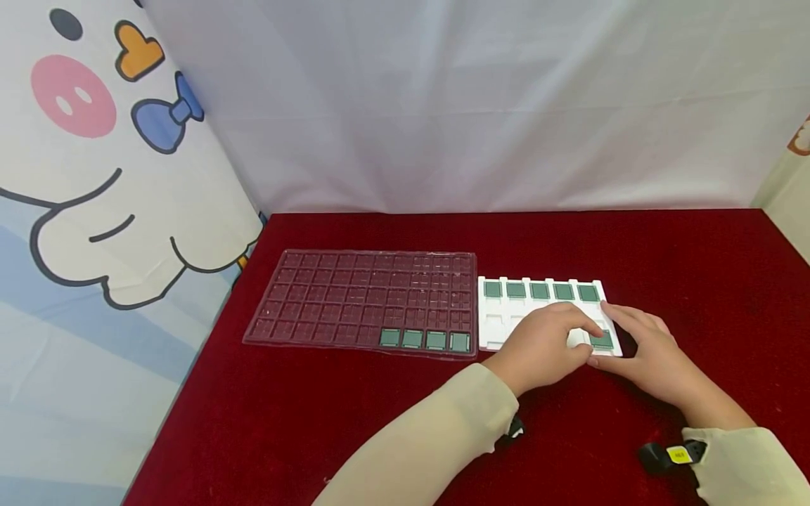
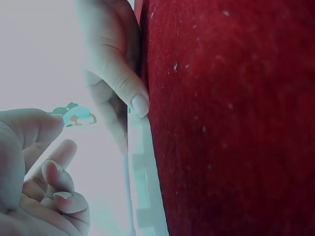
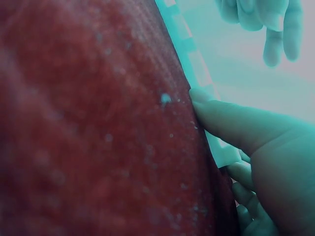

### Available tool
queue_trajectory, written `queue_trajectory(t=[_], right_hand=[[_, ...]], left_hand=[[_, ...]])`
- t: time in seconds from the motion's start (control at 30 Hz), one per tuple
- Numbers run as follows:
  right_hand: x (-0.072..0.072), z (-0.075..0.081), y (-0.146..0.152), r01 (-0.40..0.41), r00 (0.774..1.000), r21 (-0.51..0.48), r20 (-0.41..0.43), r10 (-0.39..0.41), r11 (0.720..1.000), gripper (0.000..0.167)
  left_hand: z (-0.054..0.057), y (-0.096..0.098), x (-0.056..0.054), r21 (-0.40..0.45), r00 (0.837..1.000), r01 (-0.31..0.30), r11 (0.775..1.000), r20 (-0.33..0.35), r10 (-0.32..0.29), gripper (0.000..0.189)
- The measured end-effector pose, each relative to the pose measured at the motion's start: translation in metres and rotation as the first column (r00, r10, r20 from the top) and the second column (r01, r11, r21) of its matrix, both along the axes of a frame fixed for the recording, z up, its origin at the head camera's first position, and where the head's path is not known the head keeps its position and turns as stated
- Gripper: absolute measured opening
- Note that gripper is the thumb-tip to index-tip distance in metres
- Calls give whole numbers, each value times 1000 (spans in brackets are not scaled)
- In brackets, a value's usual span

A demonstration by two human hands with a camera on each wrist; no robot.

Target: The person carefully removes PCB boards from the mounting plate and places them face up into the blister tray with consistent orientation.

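Observation:
A white tray (image 1: 519,307) with pockets lies flat on the red cloth, with several green square chips (image 1: 539,290) along its far row. One more green chip (image 1: 606,342) sits in the near right corner pocket. My right hand (image 1: 654,355) grips the tray's right end, thumb (image 3: 216,115) on the near edge. My left hand (image 1: 549,343) is over the tray, index finger and thumb apart beside the corner chip; whether they touch it is unclear. In the left wrist view this hand (image 2: 37,182) shows nothing held. It hides part of the near row.
Left of the white tray, almost touching it, lies a large clear plastic tray (image 1: 335,295) with many small pockets. Several green chips (image 1: 413,339) fill the right part of its near row. White curtain (image 1: 481,105) closes off the back, and a cartoon-printed cloth (image 1: 95,232) stands at left.

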State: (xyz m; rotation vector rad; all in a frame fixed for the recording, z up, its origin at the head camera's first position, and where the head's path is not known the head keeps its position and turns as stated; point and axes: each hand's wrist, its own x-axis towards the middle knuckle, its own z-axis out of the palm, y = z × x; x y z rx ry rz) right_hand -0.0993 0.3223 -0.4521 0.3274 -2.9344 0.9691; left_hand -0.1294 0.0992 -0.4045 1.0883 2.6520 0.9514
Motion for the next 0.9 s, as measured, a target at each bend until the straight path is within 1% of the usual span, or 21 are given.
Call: queue_trajectory(t=[0.17,0.33,0.6,0.9], right_hand=[[2,0,0,9,1000,5,30,-9,1000,94],[2,0,0,10,999,5,36,-11,1000,93],[2,0,-1,12,999,7,45,-12,1000,93],[2,0,0,8,999,-1,40,-8,1000,93]], left_hand=[[0,5,0,-28,1000,8,1000,-9,-8,25],[-3,10,-1,-54,1000,8,999,-24,-9,25],[-4,13,-4,-79,1000,6,997,-14,-7,26],[-6,21,-8,-142,998,0,990,-61,-8,27]])
